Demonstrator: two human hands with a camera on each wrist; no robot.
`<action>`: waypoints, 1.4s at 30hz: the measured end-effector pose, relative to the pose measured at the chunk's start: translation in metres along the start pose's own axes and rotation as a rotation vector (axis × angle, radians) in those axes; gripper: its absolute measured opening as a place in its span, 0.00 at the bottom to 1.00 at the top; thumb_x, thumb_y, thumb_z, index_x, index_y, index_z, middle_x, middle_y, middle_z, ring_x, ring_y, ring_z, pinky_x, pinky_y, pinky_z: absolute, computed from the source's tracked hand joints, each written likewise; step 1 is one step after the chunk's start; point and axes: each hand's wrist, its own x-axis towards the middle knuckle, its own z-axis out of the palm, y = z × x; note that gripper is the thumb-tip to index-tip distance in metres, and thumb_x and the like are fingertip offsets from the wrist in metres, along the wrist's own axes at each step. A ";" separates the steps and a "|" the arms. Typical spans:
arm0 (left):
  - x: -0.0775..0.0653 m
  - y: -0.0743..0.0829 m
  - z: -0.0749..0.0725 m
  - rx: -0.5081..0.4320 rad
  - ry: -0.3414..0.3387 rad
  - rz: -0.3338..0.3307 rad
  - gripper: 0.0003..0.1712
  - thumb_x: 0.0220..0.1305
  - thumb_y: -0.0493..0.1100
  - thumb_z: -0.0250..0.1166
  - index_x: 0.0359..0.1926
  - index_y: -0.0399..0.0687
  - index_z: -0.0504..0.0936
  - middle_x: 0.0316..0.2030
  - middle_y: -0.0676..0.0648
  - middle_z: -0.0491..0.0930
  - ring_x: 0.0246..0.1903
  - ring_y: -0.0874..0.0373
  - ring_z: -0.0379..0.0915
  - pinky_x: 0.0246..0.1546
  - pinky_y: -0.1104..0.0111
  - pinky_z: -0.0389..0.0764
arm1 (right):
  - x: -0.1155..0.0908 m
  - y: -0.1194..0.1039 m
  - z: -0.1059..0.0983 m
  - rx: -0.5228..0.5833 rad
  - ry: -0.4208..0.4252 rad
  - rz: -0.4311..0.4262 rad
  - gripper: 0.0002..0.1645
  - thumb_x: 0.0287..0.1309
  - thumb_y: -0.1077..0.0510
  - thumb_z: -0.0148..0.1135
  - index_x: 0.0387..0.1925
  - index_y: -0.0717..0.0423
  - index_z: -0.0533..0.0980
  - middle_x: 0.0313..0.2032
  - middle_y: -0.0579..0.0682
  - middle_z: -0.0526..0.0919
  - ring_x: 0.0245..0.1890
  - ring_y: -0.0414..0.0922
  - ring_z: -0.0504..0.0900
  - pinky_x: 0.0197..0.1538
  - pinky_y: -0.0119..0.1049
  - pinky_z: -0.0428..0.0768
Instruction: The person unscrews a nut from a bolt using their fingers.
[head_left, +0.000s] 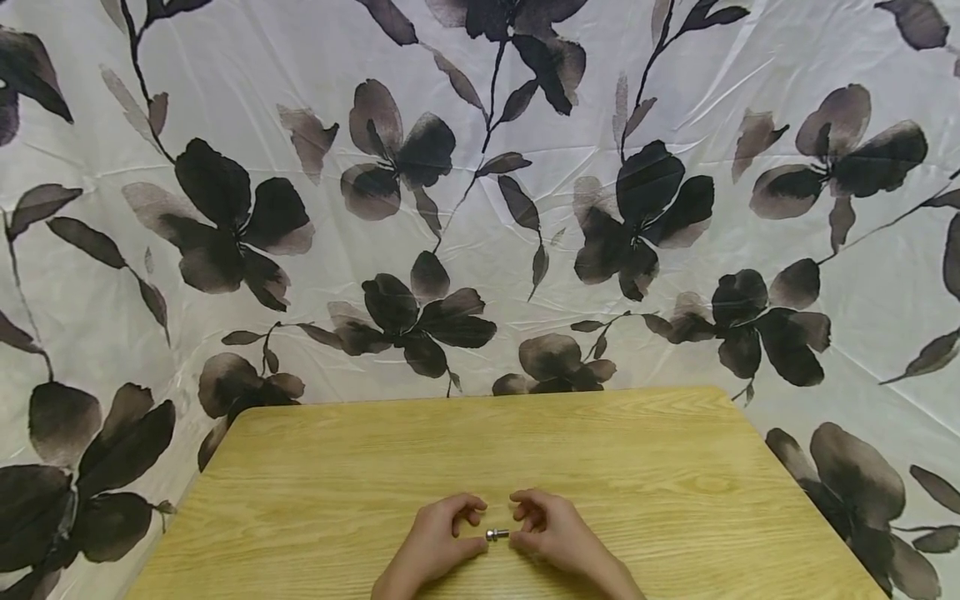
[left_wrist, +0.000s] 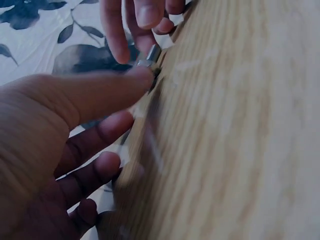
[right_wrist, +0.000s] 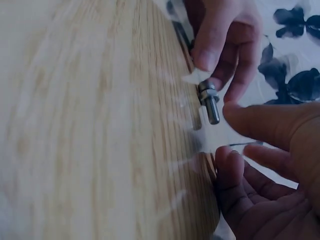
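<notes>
A small metal bolt (head_left: 497, 534) with a ring-like piece, perhaps a nut or washer, near its head lies on its side on the wooden table. Its head points left and its smooth shank (right_wrist: 213, 114) right. My left hand (head_left: 444, 537) is at the head end, thumb tip close to it, fingers loosely bent. Beyond the shank's tip is my right hand (head_left: 557, 535), its thumb (right_wrist: 250, 120) apart from the bolt in the right wrist view. Neither hand grips anything. In the left wrist view my left thumb (left_wrist: 105, 92) partly covers the bolt's head.
The light wooden table (head_left: 480, 442) has rounded far corners. Behind it and along both sides hangs a pale cloth (head_left: 525, 275) printed with dark flowers. Glossy reflections show on the tabletop in the wrist views.
</notes>
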 end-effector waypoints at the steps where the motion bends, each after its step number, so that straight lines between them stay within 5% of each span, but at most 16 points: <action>1: 0.000 0.000 0.001 0.002 0.004 -0.001 0.23 0.56 0.45 0.79 0.52 0.46 0.85 0.38 0.54 0.84 0.25 0.69 0.64 0.26 0.74 0.69 | 0.000 0.001 0.001 -0.008 -0.001 0.000 0.28 0.59 0.61 0.74 0.58 0.68 0.78 0.44 0.54 0.83 0.35 0.34 0.81 0.37 0.28 0.80; 14: 0.002 0.005 0.007 0.033 0.026 -0.020 0.09 0.55 0.43 0.79 0.37 0.55 0.88 0.31 0.60 0.83 0.22 0.69 0.62 0.24 0.74 0.66 | 0.004 -0.001 0.010 -0.076 0.019 -0.031 0.04 0.57 0.66 0.74 0.35 0.57 0.87 0.32 0.45 0.87 0.28 0.30 0.80 0.34 0.26 0.80; 32: 0.003 0.005 0.010 0.055 0.036 -0.009 0.06 0.57 0.40 0.78 0.34 0.56 0.89 0.25 0.62 0.82 0.18 0.71 0.64 0.21 0.74 0.67 | 0.006 -0.008 0.016 -0.166 0.008 -0.012 0.04 0.59 0.67 0.70 0.31 0.56 0.86 0.29 0.41 0.84 0.27 0.28 0.76 0.32 0.26 0.77; 42: 0.005 0.006 0.010 -0.006 0.025 -0.007 0.04 0.59 0.39 0.77 0.35 0.50 0.90 0.30 0.58 0.87 0.26 0.72 0.75 0.28 0.75 0.77 | 0.009 -0.009 0.016 -0.204 0.017 -0.019 0.03 0.61 0.65 0.69 0.31 0.56 0.86 0.29 0.42 0.85 0.28 0.28 0.77 0.32 0.26 0.77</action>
